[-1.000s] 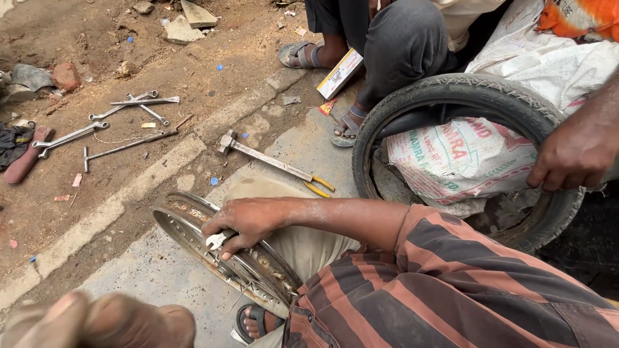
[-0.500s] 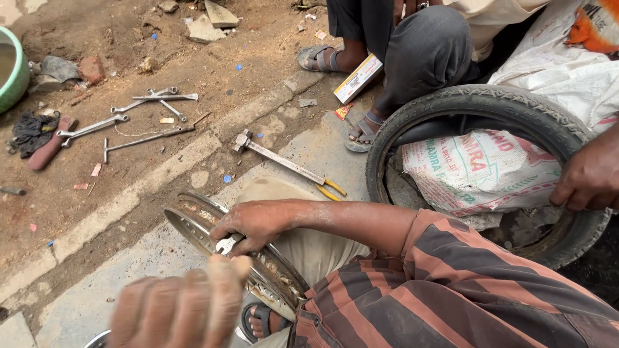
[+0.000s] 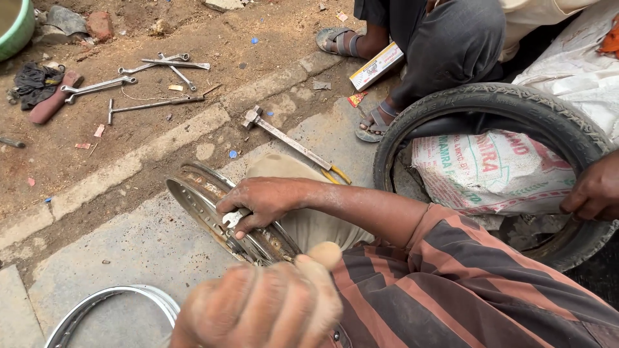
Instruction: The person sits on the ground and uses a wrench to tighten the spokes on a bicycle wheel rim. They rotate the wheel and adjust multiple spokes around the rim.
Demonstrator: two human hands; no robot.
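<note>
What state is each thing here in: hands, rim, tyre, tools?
Right hand: shut on small metal tool, against the rim.
Left hand: raised, blurred, fingers curled.
Rusty rim: bare, no tyre.
Tyre: off any rim.
Hammer: lying flat.
Spanners: lying on dirt.

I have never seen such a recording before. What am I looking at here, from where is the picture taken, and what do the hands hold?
There is no machine here. The one picture comes from a camera on a person's head, looking down at that person's own two hands. The right hand, on a striped sleeve, presses a small silvery tool against a rusty wheel rim, with its fingers closed around the tool. The left hand is close to the camera and blurred, so I cannot tell if it holds anything. On the ground lie a hammer, some spanners and a second rim. The dark hand on the tyre belongs to another person.
</note>
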